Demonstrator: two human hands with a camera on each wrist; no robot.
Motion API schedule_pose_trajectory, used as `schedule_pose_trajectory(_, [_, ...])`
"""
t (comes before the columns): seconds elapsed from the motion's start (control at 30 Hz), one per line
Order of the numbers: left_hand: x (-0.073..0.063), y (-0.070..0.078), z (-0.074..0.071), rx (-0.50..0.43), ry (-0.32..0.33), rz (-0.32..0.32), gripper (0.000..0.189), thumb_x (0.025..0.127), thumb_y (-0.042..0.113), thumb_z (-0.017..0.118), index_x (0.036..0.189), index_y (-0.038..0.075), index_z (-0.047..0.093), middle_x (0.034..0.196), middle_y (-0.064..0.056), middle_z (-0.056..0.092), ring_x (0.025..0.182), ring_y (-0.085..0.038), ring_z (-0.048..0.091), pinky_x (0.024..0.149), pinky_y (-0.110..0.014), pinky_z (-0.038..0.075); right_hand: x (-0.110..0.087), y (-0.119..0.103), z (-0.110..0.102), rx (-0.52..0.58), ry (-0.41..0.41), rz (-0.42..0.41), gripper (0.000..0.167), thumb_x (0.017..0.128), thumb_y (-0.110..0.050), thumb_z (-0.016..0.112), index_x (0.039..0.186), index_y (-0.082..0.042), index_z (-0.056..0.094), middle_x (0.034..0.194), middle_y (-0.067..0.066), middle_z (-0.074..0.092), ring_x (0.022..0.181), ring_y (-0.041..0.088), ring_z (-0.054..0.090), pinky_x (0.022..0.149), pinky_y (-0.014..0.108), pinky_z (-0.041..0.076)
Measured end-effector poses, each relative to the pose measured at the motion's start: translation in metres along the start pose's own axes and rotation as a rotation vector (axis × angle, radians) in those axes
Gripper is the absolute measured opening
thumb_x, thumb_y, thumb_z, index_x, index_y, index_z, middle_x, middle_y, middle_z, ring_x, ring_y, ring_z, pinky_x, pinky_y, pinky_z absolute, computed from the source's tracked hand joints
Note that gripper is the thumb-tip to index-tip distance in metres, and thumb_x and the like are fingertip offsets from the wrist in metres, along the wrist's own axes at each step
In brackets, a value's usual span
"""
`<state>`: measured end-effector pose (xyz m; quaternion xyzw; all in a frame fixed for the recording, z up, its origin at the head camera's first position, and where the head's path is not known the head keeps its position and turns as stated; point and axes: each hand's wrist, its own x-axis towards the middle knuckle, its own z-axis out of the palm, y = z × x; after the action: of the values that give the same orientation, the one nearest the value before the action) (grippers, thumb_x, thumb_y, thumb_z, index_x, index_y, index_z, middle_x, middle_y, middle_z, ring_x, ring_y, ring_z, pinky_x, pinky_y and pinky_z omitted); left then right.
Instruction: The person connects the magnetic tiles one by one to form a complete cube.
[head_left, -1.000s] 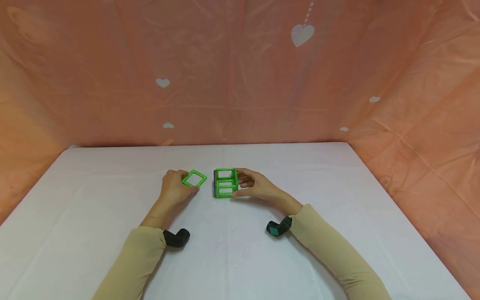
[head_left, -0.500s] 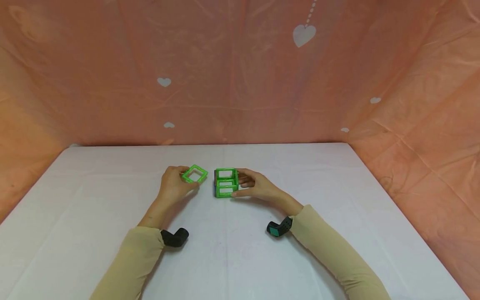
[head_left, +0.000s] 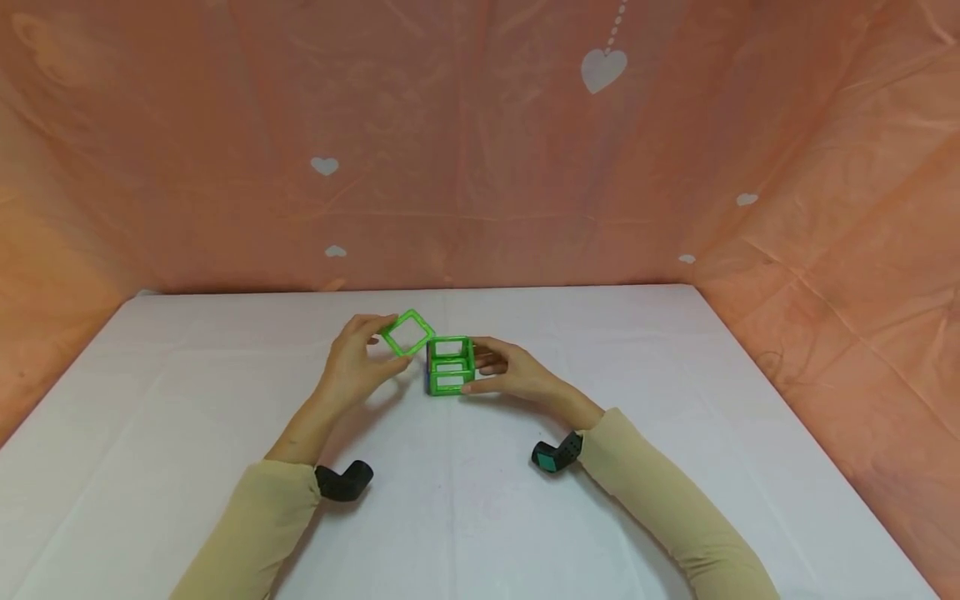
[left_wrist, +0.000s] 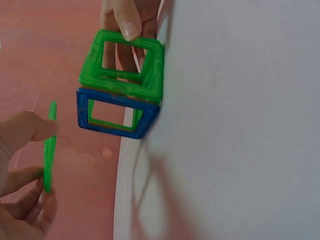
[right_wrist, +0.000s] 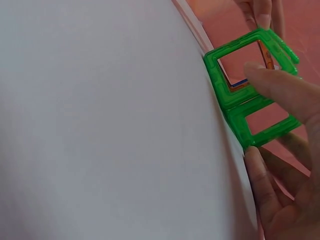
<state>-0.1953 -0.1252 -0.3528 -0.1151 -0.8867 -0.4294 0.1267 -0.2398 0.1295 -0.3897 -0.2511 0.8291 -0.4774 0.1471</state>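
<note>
My left hand pinches a green square magnetic tile between thumb and fingers, up beside the top left corner of a small cube built of magnetic tiles. In the left wrist view that tile is seen edge-on, with a gap to the cube. Green tiles make up most of the cube; a blue tile faces the left hand, and a bit of orange shows through it in the right wrist view. Thumb and fingers of my right hand grip the cube from its right side, on the table.
A white cloth covers the table. Behind it hangs an orange curtain with pale hearts. Black wrist cameras stick out inward from both beige sleeves.
The left hand has raised the green tile and carried it right, toward the cube's upper left corner, tilting it more upright. My right hand and the cube have stayed in place.
</note>
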Motion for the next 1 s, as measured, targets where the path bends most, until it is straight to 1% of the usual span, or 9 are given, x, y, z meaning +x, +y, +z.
schedule_pose_trajectory(0.13, [0.001,0.002,0.002,-0.011,-0.046,0.045,0.059,0.076,0.004,0.077,0.13,-0.006,0.054,0.125,-0.023,0.053,0.112,-0.038,0.053,0.095,-0.05,0.045,0.0,0.0,0.0,-0.006,-0.004,0.009,0.074,0.079,-0.022,0.079,0.143,-0.012,0.044,0.126,0.01,0.059,0.114,0.021,0.058,0.099,0.033,0.046])
schedule_pose_trajectory(0.27, [0.001,0.005,0.003,-0.018,-0.081,0.115,0.056,0.076,0.004,0.077,0.127,-0.005,0.057,0.123,-0.021,0.056,0.111,-0.037,0.054,0.094,-0.05,0.046,0.001,0.002,0.0,-0.004,-0.001,0.013,0.075,0.078,-0.021,0.08,0.143,-0.013,0.044,0.126,0.008,0.059,0.114,0.02,0.058,0.099,0.033,0.046])
schedule_pose_trajectory(0.4, [0.001,0.008,0.006,0.0,-0.115,0.171,0.055,0.075,0.007,0.078,0.125,-0.004,0.059,0.121,-0.02,0.057,0.108,-0.037,0.055,0.093,-0.051,0.046,0.0,0.002,-0.001,0.002,-0.01,0.019,0.075,0.079,-0.022,0.08,0.144,-0.015,0.044,0.126,0.007,0.059,0.115,0.019,0.057,0.099,0.033,0.046])
schedule_pose_trajectory(0.57, [0.002,0.011,0.008,0.026,-0.158,0.214,0.055,0.076,0.009,0.079,0.125,-0.004,0.058,0.122,-0.019,0.057,0.109,-0.037,0.055,0.092,-0.051,0.046,-0.001,0.0,-0.002,0.009,-0.02,0.019,0.075,0.079,-0.023,0.079,0.144,-0.014,0.043,0.127,0.008,0.058,0.116,0.02,0.056,0.1,0.035,0.045])
schedule_pose_trajectory(0.73, [0.004,0.011,0.008,0.043,-0.186,0.266,0.052,0.077,0.008,0.077,0.124,-0.006,0.058,0.122,-0.019,0.057,0.114,-0.037,0.052,0.095,-0.052,0.044,-0.001,0.0,-0.003,0.007,-0.034,0.026,0.077,0.079,-0.023,0.079,0.145,-0.014,0.041,0.13,0.008,0.056,0.118,0.021,0.056,0.101,0.035,0.045])
schedule_pose_trajectory(0.87, [0.007,0.009,0.007,0.062,-0.21,0.289,0.052,0.077,0.007,0.076,0.124,-0.007,0.058,0.123,-0.019,0.056,0.118,-0.037,0.05,0.099,-0.053,0.041,-0.001,0.001,-0.003,0.002,-0.042,0.022,0.077,0.079,-0.024,0.079,0.146,-0.014,0.04,0.131,0.009,0.056,0.118,0.021,0.056,0.102,0.035,0.044])
schedule_pose_trajectory(1.0, [0.009,0.009,0.007,0.078,-0.257,0.309,0.052,0.08,0.008,0.075,0.126,-0.006,0.057,0.124,-0.02,0.055,0.12,-0.038,0.049,0.101,-0.053,0.039,-0.001,0.003,-0.003,0.004,-0.043,0.021,0.077,0.08,-0.024,0.079,0.146,-0.014,0.04,0.131,0.008,0.056,0.118,0.022,0.056,0.102,0.036,0.044])
